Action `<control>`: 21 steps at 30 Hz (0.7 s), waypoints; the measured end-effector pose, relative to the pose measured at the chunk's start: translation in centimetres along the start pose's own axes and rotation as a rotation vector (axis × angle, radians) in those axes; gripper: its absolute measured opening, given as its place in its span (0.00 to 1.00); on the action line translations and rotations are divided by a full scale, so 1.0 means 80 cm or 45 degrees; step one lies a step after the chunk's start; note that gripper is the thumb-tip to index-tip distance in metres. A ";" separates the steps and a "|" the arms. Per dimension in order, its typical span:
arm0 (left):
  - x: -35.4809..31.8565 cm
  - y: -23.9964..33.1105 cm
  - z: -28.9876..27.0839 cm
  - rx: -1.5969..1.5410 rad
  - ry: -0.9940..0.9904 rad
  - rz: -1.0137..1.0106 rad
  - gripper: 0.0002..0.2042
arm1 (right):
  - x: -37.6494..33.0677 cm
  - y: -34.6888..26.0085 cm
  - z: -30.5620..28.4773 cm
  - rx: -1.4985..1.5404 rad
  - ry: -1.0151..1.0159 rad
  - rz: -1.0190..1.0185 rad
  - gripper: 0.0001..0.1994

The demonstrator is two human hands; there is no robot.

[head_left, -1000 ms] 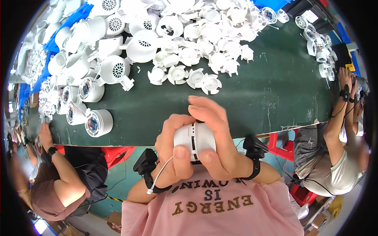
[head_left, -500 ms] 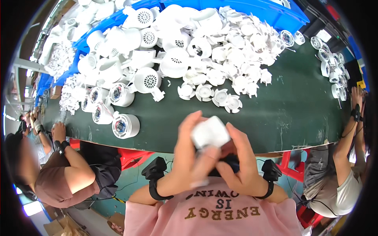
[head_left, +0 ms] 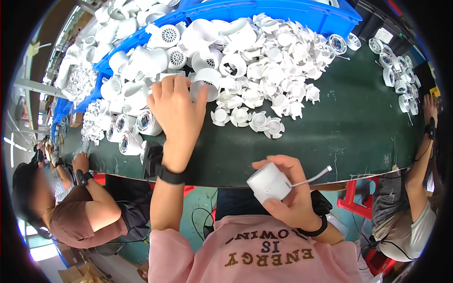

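Note:
My right hand (head_left: 295,193), near the table's front edge, grips a white cylindrical motor housing (head_left: 270,183). A short white lead with a small plug (head_left: 325,170) sticks out from its side. My left hand (head_left: 174,106) reaches over the pile of white plastic housings (head_left: 153,61), its thumb apart from the fingers. Beside that thumb lies a round, open-ended white housing (head_left: 205,75); whether they touch is unclear. My left hand covers whatever is under its palm. Just left of it stand several white round units with dark, coloured insides (head_left: 147,122).
White fan impellers (head_left: 283,61) lie heaped at the middle, several in a front row (head_left: 240,117). Blue bins (head_left: 278,10) line the back of the green table (head_left: 349,118). More round units (head_left: 398,70) stand far right. Co-workers sit at left (head_left: 75,207) and right (head_left: 401,221).
Both hands were together around the white housing before me. Now my left hand has moved forward and left to the pile; my right hand alone keeps the housing, its lead now showing.

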State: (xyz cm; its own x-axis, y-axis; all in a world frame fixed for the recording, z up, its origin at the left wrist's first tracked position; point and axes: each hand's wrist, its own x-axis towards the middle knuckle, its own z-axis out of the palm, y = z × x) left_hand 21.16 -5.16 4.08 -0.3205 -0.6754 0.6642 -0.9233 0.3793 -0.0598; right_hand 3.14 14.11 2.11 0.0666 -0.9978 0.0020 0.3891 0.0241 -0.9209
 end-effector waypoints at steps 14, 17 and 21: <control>-0.050 0.060 -0.079 -1.310 -0.504 -0.377 0.23 | 0.014 -0.011 0.011 -0.075 -0.067 -0.208 0.36; -0.066 0.061 -0.090 -1.527 -0.722 -0.377 0.33 | 0.011 -0.005 -0.002 -0.136 0.017 -0.249 0.37; -0.065 0.050 -0.099 -2.223 -1.043 -0.658 0.36 | 0.007 -0.019 -0.014 -0.311 -0.014 -0.216 0.34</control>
State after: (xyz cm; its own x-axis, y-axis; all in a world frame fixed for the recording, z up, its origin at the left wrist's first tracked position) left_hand 20.79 4.84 6.28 -0.6109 -0.7866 -0.0898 0.0601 -0.1592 0.9854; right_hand 1.57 13.48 3.10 0.0295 -0.9855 0.1671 0.1630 -0.1602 -0.9735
